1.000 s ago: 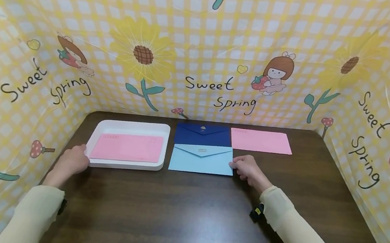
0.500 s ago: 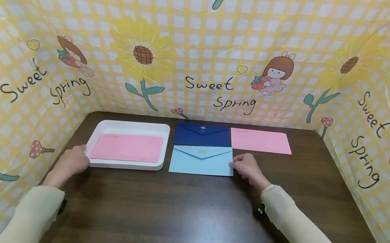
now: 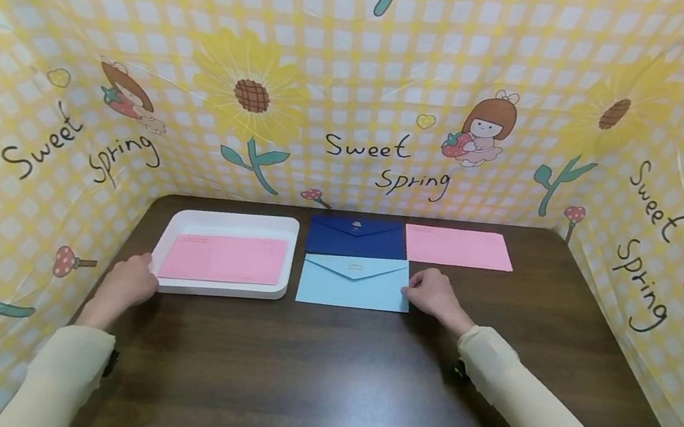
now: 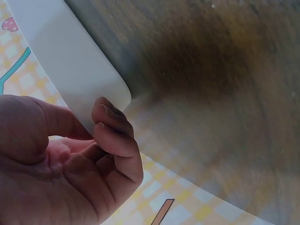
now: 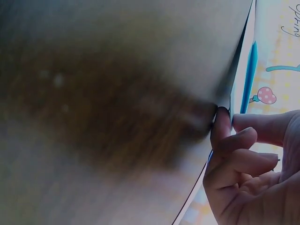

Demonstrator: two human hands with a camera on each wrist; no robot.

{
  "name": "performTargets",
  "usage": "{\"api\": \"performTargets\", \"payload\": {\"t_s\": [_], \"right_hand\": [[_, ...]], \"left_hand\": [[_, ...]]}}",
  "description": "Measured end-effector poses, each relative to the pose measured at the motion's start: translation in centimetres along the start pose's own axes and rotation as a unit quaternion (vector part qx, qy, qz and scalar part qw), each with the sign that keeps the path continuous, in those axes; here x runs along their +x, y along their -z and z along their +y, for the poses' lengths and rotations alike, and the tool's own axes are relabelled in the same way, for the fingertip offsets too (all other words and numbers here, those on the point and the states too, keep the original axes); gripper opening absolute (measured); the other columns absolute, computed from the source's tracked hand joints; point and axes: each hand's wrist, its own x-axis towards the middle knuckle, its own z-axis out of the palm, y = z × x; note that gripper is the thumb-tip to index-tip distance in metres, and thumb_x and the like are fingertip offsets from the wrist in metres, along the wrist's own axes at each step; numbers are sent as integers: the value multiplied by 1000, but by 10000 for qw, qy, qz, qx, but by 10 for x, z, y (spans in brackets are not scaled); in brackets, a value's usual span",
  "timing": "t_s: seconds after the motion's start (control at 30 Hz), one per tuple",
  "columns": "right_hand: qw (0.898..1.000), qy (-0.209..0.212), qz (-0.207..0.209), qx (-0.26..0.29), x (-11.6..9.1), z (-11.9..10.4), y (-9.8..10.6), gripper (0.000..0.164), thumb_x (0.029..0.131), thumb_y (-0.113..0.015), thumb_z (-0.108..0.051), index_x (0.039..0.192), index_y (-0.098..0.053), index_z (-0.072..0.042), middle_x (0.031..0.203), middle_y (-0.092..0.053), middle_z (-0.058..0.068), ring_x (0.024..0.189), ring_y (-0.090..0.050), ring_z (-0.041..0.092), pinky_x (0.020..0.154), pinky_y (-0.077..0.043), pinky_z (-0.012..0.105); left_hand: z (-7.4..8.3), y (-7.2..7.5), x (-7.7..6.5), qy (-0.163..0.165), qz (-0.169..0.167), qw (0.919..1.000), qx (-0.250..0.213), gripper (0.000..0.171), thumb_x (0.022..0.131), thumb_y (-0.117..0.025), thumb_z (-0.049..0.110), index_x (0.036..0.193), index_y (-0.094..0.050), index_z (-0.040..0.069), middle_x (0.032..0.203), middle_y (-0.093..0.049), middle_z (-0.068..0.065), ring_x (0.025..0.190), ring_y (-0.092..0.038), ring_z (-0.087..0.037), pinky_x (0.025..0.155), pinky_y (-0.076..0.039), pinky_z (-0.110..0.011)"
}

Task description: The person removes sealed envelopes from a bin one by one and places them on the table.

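Note:
My left hand (image 3: 128,280) grips the near left corner of a white tray (image 3: 221,291); in the left wrist view the thumb and curled fingers close on the tray's corner (image 4: 75,51). Inside the tray lies a pink envelope (image 3: 222,259). With thumb and forefinger, my right hand (image 3: 435,296) pinches the right edge of a light blue envelope (image 3: 353,291), flap side up. The right wrist view shows this envelope nearly edge-on (image 5: 239,79). Directly behind it is a dark blue envelope (image 3: 354,240), its near edge meeting the light blue one.
Another pink envelope (image 3: 459,248) lies at the back right, beside the dark blue one. Everything rests on a dark wooden table (image 3: 294,380). A yellow checked cloth (image 3: 359,86) with printed flowers rises along the back and both sides.
My right hand has brought the light blue envelope slightly toward me, and its wrist has dropped a little. The left hand and tray have stayed in place.

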Motion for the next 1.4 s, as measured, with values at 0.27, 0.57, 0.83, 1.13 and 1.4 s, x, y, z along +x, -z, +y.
{"api": "performTargets", "payload": {"t_s": [0.27,0.57,0.83,1.13,1.4], "right_hand": [[10000,-51,-37,9,-2,-2,2,21,97,-73,-15,79,-72,-5,68,-60,5,66,-55,21,59,-45,32],[9999,-128,-18,1,0,-3,4,17,96,-74,-16,86,-73,-3,75,-65,7,70,-58,22,62,-47,33],[9998,-189,-116,-28,0,-2,4,18,97,-75,-18,86,-73,-3,76,-66,7,70,-59,22,63,-48,33],[9990,-289,-319,-143,5,-1,5,24,97,-75,-22,79,-74,-6,70,-69,4,67,-60,20,60,-47,32],[9984,-333,-387,-248,10,-2,6,29,97,-75,-22,73,-72,-7,67,-66,5,63,-56,20,57,-44,32]], "left_hand": [[0,0,0,-17,-1,10000,5,51,91,-47,3,131,-41,-27,119,-51,-49,91,-59,-55,78,-50,-65],[-1,-1,0,45,-12,10000,-46,53,92,-46,4,135,-39,-27,124,-49,-50,96,-58,-57,81,-50,-66],[0,0,0,21,-13,10000,-38,53,91,-46,3,134,-40,-27,124,-49,-50,99,-58,-60,82,-50,-66],[1,-1,-3,-16,-5,9999,-107,54,92,-46,4,135,-40,-27,127,-48,-51,101,-57,-61,82,-50,-67],[0,-1,-3,-21,23,10000,-58,55,91,-46,4,136,-39,-27,127,-48,-51,101,-58,-61,81,-50,-66]]}}
